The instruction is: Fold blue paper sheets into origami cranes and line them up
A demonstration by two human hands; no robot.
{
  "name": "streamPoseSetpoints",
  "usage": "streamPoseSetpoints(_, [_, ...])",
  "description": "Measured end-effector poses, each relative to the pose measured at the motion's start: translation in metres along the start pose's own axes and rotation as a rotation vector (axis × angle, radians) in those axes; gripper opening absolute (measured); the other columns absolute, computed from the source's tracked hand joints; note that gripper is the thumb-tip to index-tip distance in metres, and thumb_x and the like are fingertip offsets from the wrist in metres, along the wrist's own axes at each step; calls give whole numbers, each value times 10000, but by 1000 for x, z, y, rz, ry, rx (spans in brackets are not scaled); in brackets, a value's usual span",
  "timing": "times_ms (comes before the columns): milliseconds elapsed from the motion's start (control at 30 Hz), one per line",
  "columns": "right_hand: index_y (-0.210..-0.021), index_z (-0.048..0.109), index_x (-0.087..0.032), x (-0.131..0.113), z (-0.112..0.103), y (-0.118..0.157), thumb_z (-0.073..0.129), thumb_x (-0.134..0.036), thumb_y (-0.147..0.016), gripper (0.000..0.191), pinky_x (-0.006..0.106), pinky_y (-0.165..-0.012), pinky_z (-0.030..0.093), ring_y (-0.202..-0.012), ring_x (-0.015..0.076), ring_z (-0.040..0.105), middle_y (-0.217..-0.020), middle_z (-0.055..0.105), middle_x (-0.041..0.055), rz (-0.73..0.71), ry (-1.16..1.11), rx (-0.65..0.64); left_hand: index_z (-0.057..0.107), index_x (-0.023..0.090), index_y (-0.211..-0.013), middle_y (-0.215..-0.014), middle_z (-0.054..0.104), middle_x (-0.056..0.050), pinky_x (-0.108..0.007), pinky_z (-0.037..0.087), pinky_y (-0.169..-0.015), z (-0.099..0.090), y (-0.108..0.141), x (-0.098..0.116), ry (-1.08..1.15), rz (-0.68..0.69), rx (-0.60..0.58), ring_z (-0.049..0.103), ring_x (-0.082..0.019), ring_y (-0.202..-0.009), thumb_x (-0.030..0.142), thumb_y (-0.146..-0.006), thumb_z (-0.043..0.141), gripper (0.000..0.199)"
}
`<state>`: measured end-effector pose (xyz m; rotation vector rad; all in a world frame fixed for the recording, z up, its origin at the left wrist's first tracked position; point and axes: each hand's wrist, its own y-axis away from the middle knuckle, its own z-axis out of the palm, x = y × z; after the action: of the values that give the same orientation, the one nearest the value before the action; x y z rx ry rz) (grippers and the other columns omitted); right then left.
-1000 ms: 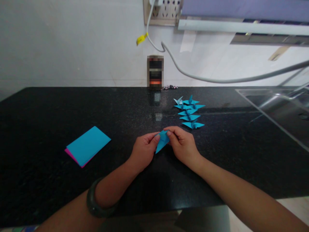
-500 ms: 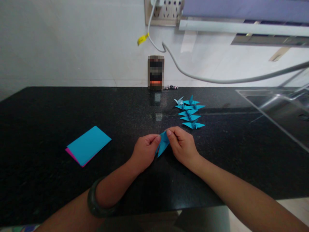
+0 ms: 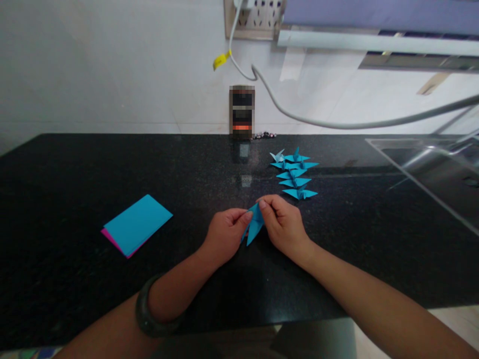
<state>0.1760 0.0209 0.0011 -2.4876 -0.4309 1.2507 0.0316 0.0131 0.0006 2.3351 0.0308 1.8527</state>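
A folded piece of blue paper [image 3: 255, 227] is held between both hands above the dark countertop [image 3: 202, 174], its pointed end towards me. My left hand [image 3: 225, 235] pinches its left side with thumb and fingers. On the other side my right hand [image 3: 283, 225] grips the upper right part, thumb on top. Several folded blue paper cranes [image 3: 300, 193] stand in a cluster beyond my right hand, with a paler one [image 3: 277, 156] at the back. To the left lies a stack of blue sheets [image 3: 138, 224] with pink paper showing under it.
A blurred-out upright device [image 3: 242, 112] leans at the wall, a beaded string [image 3: 265, 135] beside it. A grey cable [image 3: 322, 123] runs from the wall socket [image 3: 258, 20] to the right. At the far right is a sink [image 3: 445, 174] with a metal rim.
The folded paper has tilted slightly, its tip shifting a little right and towards me. The left thumb has slid slightly right over the paper. Both hands keep their hold.
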Motion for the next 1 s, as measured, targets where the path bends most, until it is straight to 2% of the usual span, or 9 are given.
streamPoseSetpoints(167, [-792, 572, -176, 2, 2, -1, 453, -284, -867, 177, 214, -535, 400, -567, 104, 523, -626, 557, -9, 74, -85, -17, 685, 147, -708, -562, 611, 5, -224, 397, -496, -1, -1, -2, -5, 16, -25, 519, -120, -510, 368, -741, 569, 252])
streamPoseSetpoints(267, [-825, 551, -181, 1, 2, -1, 468, -351, -856, 191, 206, -482, 408, -502, 91, 506, -598, 536, -28, 201, -273, -33, 682, 149, -747, -596, 630, -6, -238, 423, -530, -2, -3, -5, 49, -4, 24, 559, -139, -553, 390, -755, 559, 271])
streamPoseSetpoints(333, [-778, 527, -180, -1, 2, -1, 458, -386, -850, 229, 200, -437, 408, -454, 80, 489, -580, 530, -35, 312, -409, -58, 676, 150, -779, -618, 634, -9, -244, 434, -544, -1, -4, -7, 110, -25, 61, 574, -144, -574, 398, -760, 558, 275])
streamPoseSetpoints(467, [-696, 495, -173, -3, 3, -4, 526, -411, -783, 255, 188, -390, 411, -416, 65, 474, -557, 536, -42, 480, -602, -186, 648, 148, -823, -640, 630, -3, -239, 444, -555, 0, -5, -9, 242, -54, 95, 575, -133, -587, 392, -758, 577, 261])
streamPoseSetpoints(567, [-726, 517, -167, -3, 4, -4, 611, -422, -712, 273, 180, -385, 419, -429, 60, 482, -571, 548, -44, 492, -655, -240, 624, 146, -810, -630, 625, 4, -228, 436, -539, 0, -5, -10, 292, -60, 110, 557, -116, -559, 386, -737, 612, 251])
streamPoseSetpoints(667, [-725, 515, -171, -2, 5, -4, 673, -398, -657, 285, 170, -372, 412, -419, 56, 473, -531, 517, -66, 496, -646, -236, 617, 146, -801, -610, 616, 15, -209, 415, -510, 0, -5, -9, 293, -56, 117, 531, -96, -526, 376, -723, 635, 243])
streamPoseSetpoints(1000, [-712, 503, -174, 0, 7, -5, 707, -386, -614, 310, 166, -364, 405, -418, 47, 456, -522, 491, -82, 519, -621, -253, 596, 144, -735, -514, 560, 45, -190, 337, -428, 0, -3, -5, 268, -71, 131, 459, -72, -434, 379, -699, 650, 244])
